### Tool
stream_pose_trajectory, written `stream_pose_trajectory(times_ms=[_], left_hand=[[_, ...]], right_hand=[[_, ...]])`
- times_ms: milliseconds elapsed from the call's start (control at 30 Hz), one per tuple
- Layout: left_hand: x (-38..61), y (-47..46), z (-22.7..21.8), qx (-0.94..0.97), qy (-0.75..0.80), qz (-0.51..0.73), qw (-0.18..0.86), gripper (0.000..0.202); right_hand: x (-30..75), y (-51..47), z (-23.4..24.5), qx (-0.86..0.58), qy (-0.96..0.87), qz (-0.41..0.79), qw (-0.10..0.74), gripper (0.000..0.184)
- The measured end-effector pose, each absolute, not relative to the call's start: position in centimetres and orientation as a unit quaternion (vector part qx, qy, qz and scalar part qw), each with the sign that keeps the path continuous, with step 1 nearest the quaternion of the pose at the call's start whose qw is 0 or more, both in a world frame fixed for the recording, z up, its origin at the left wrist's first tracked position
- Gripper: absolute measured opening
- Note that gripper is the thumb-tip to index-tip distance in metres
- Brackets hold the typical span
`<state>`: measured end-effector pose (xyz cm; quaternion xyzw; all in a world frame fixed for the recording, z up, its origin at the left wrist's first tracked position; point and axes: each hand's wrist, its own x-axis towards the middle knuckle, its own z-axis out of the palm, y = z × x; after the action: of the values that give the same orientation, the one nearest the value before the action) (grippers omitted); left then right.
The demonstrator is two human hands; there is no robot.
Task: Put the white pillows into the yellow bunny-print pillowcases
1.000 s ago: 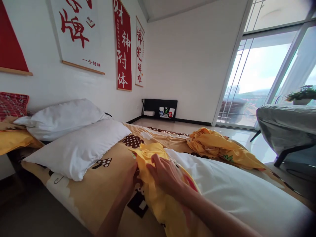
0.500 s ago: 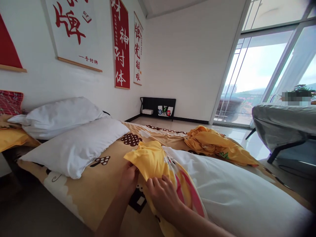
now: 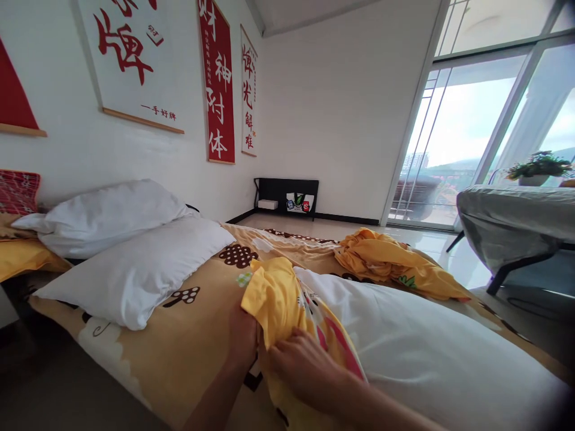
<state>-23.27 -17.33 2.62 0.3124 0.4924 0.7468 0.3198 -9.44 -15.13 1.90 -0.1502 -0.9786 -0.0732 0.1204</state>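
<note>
A yellow printed pillowcase (image 3: 272, 293) with pink and white patterns lies bunched along the near end of a plump white pillow (image 3: 422, 341), covering part of it. My left hand (image 3: 243, 334) grips the left edge of the yellow cloth, its fingertips partly hidden behind the fabric. To its right, my right hand (image 3: 308, 364) is closed on a fold of the same pillowcase, knuckles up. Both hands are just above a tan bedsheet (image 3: 188, 347) with brown mushroom prints.
Two white pillows (image 3: 135, 269) rest at the bed's left end. A crumpled orange-yellow cloth (image 3: 390, 263) lies on the far side. Beyond the bed are a low black shelf (image 3: 278, 191), a covered grey seat (image 3: 503, 221) and glass doors (image 3: 467, 131).
My left hand has shifted right, closer to my right hand, and the cloth's left corner has folded inward. The right hand still grips the pillowcase; the view has tilted slightly.
</note>
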Motion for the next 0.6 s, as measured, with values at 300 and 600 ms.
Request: stream_pose_trajectory(times_ms=[300,600], left_hand=[[-23.4,-17.3,0.6,0.312,0.397,0.757,0.415,0.039],[-22.5,-16.0,-0.3,0.286,0.342,0.774,0.45,0.031]], right_hand=[[-11.1,-8.5,10.1,-0.361,-0.884,0.227,0.189,0.036],[-11.6,-9.9,10.2,-0.321,-0.911,0.211,0.153,0.033]])
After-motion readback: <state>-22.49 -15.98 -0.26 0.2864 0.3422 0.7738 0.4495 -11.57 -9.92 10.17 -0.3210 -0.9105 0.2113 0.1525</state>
